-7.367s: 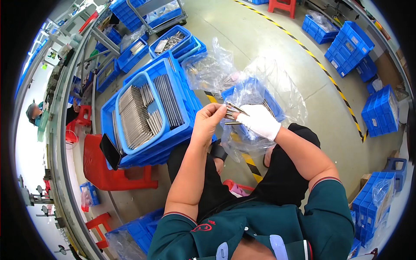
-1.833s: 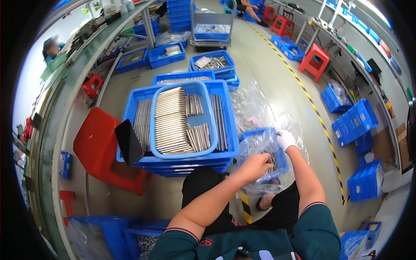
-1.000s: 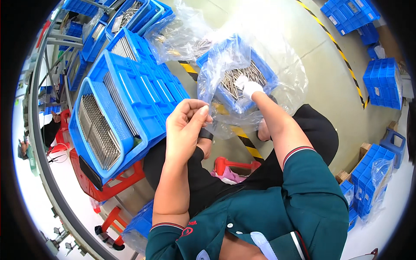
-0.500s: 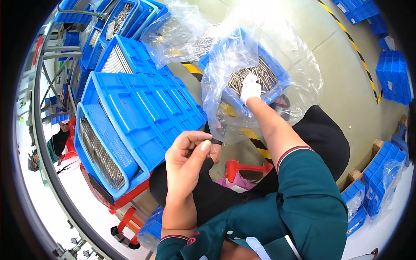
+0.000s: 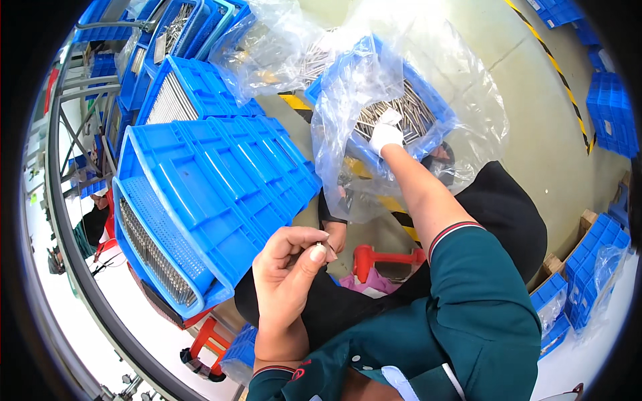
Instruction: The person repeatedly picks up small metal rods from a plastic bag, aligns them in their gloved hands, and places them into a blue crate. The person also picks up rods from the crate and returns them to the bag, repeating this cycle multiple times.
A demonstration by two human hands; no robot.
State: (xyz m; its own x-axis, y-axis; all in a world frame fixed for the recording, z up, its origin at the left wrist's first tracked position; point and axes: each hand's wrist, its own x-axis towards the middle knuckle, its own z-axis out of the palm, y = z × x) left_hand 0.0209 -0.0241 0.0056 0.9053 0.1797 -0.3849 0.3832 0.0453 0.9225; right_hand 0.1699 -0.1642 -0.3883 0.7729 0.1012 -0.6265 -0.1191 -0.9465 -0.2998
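My left hand [image 5: 287, 271] is bare and raised over my lap, thumb and fingertips pinched together. Something small and dark shows at the fingertips, too small to name. In a white glove, my right hand [image 5: 386, 134] reaches into a blue crate [image 5: 435, 107] lined with a clear plastic bag [image 5: 348, 93]. Many loose, thin metal rods [image 5: 416, 110] lie in this crate. The gloved fingers curl down among the rods; what they grip is hard to make out.
Left of me stand large blue crates [image 5: 221, 180] turned on their sides, with metal rods [image 5: 150, 250] packed in a perforated basket. Below my left hand is a red stool [image 5: 374, 257]. Black-and-yellow tape [image 5: 548, 60] marks the floor. More blue crates [image 5: 608, 117] stand right.
My gloved right hand has shifted slightly lower and nearer within the crate, its fingers more curled. My left hand stays pinched, slightly lower in the picture. The whole view has shifted a little.
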